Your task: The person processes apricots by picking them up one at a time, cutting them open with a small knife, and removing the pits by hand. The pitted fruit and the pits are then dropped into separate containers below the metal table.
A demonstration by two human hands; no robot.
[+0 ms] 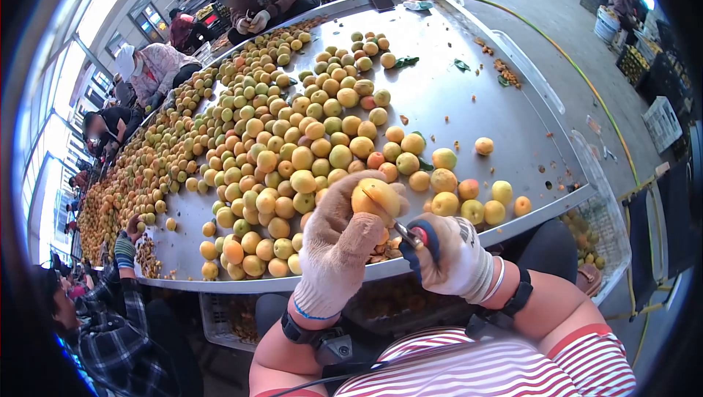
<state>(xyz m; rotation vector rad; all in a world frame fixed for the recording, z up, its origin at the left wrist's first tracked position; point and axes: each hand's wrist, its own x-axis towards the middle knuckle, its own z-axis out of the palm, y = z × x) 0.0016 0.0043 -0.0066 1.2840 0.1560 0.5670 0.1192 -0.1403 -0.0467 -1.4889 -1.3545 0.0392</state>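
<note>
My left hand (340, 232), in a beige and white work glove, is closed around a yellow-orange apricot (376, 198) above the table's near edge. A dark line runs across the fruit's skin. Gloved too, my right hand (455, 254) grips a small hand tool (404, 233) with a metal end and red on its handle; its exact kind is hard to make out. The tool's tip points at the underside of the apricot, and the fingers partly hide where they meet. Loose apricots (444, 204) lie just beyond both hands on the metal table (505, 148).
Apricots (271, 148) spread over the table's left and middle. Leaves (406, 62) and scraps (505, 73) lie farther right. Plastic crates (615, 250) stand below the near edge. Co-workers sit along the left side, one in a plaid sleeve (110, 338) close by. A hose (578, 67) crosses the floor.
</note>
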